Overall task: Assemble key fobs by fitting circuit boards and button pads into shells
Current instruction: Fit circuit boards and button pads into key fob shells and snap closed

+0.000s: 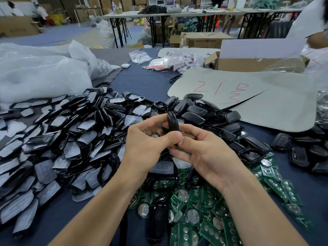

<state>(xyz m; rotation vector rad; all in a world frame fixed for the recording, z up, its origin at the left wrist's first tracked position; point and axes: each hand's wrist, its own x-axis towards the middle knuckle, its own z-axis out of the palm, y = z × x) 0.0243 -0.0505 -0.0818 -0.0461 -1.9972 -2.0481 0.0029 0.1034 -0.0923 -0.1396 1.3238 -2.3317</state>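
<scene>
You held a black fob edge-on between both hands, above the middle of the table. Your left hand was curled round its near side, the thumb laid flat across the lower end and the fingers wrapped behind. Your right hand gripped it from the other side, fingers bent in under the fob and meeting your left thumb. Only the fob's rounded top rim stood clear of your fingers; whether its halves were fully closed could not be told.

Directly below your hands lay one loose pad, pale and translucent. Nearer you, green boards with round silver cells were heaped under your wrists and out to the right. To your left spread a wide pile of black shells, most with pale pads lying in or on them. Behind your hands sat a second heap, the backs, dark and domed. More dark fobs lay apart at the right edge.

Beyond the backs lay a grey sheet with red writing on it, and behind that an open box. Small clear packets were scattered beside the box. Big white bags filled the far left of the table. A person's white sleeve showed at the top right.
</scene>
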